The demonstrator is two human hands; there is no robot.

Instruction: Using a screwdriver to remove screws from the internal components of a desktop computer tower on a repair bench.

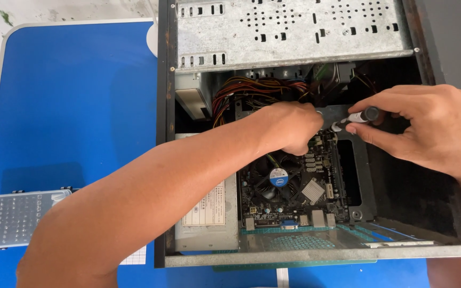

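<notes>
A: Item one, carrier?
B: Blue bench (70,101) with a pale rim. An open grey steel computer case (294,37) lies on its side over the right half, reaching the near edge.

A: Item two, hands?
B: Left hand (289,128), fist closed, reaches into the case's middle, just above the black motherboard with a round black cooling fan (277,178). What it grips is hidden. Right hand (428,130), fingers pinched on a slim screwdriver with a black and white handle (357,116), which lies level, tip pointing towards the left hand. The hands are near each other, not touching.

A: Item three, contents?
B: A bundle of orange, yellow and red wires (246,88) behind the left hand; a grey boxed power supply with a white label (206,213) at the case's near left corner.

A: Item four, loose goods?
B: A clear plastic case of small screwdriver bits (14,218) at the bench's left edge, near corner, well apart from both hands.
</notes>
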